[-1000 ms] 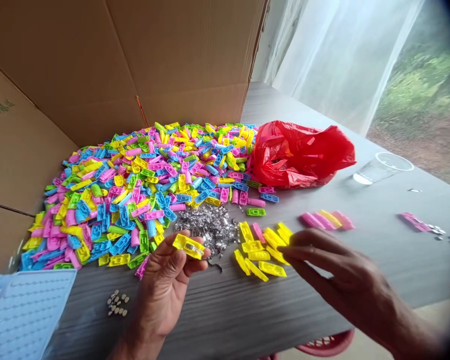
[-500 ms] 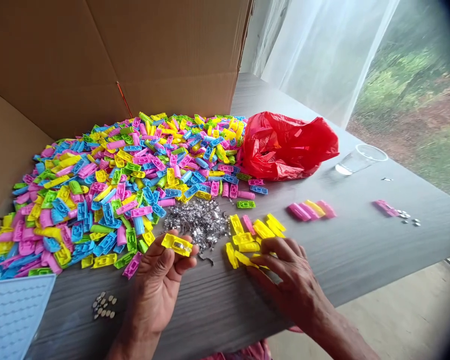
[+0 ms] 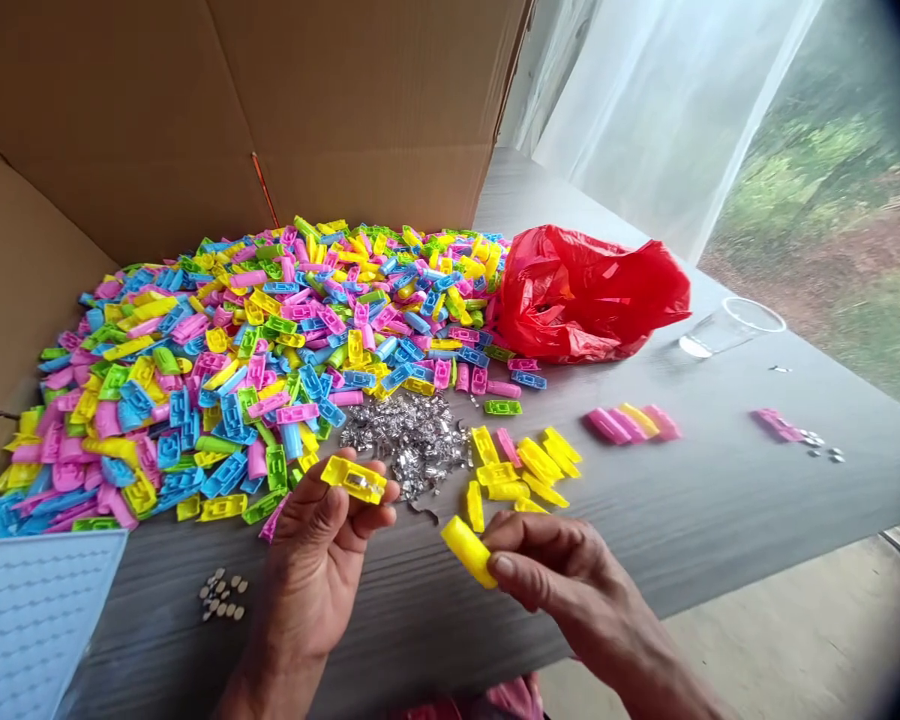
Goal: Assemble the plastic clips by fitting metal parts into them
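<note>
Between thumb and fingers, my left hand (image 3: pixel 319 560) holds a yellow plastic half-shell (image 3: pixel 354 480), hollow side up, with a small shiny metal piece in it. My right hand (image 3: pixel 570 575) pinches a second yellow shell (image 3: pixel 468 552) by its end, rounded back up, above the table. Just beyond it lies a group of loose yellow shells (image 3: pixel 540 460) with one pink piece (image 3: pixel 508 448) among them. Behind my left fingers is a heap of small silvery metal bits (image 3: pixel 412 440). The two held shells are apart.
A large pile of coloured plastic shells (image 3: pixel 217 370) lies against a cardboard box (image 3: pixel 360 100). A red plastic bag (image 3: pixel 592 300) and a tipped clear cup (image 3: pixel 731 328) stand right of it. Small metal discs (image 3: pixel 223 595) lie near a blue tray (image 3: pixel 37 610). Pink and yellow pieces (image 3: pixel 631 423) sit at right.
My right hand has picked a yellow shell out of the loose group and brought it left and nearer to me. My left hand keeps its shell almost where it was.
</note>
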Action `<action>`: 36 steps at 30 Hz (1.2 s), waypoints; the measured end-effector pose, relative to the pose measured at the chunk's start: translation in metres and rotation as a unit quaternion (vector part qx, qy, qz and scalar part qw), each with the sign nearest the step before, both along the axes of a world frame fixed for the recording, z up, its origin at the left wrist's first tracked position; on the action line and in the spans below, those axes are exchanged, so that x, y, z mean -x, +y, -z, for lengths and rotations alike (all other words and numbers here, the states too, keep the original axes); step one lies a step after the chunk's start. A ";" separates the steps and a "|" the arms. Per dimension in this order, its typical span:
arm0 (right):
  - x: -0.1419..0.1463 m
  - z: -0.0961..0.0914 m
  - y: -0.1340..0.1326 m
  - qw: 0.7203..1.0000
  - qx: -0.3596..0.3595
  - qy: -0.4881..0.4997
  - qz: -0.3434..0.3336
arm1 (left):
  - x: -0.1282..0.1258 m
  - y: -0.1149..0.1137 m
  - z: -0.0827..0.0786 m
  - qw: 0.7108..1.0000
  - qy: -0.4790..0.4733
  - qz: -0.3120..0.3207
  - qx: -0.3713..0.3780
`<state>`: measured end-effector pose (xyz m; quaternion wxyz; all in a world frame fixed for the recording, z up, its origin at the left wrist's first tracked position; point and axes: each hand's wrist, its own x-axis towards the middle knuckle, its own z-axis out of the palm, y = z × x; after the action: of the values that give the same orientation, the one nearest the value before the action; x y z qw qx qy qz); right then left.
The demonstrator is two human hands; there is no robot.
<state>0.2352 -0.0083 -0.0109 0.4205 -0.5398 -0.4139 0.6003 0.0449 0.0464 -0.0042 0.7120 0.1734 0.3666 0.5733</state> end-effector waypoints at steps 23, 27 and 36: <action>-0.001 -0.024 0.018 0.734 -0.339 -0.482 -0.336 | 0.006 -0.005 -0.001 0.998 -0.043 -0.002 -0.049; 0.009 -0.008 0.018 0.731 -0.316 -0.471 -0.378 | 0.006 -0.003 0.000 0.997 -0.039 -0.008 -0.063; 0.002 -0.009 0.013 0.991 -0.100 0.047 -0.078 | 0.009 -0.005 0.001 0.998 -0.029 -0.018 -0.057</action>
<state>0.2335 0.0049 -0.0020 0.4432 -0.4324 -0.4921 0.6119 0.0364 0.0415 -0.0052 0.7007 0.1909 0.3156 0.6107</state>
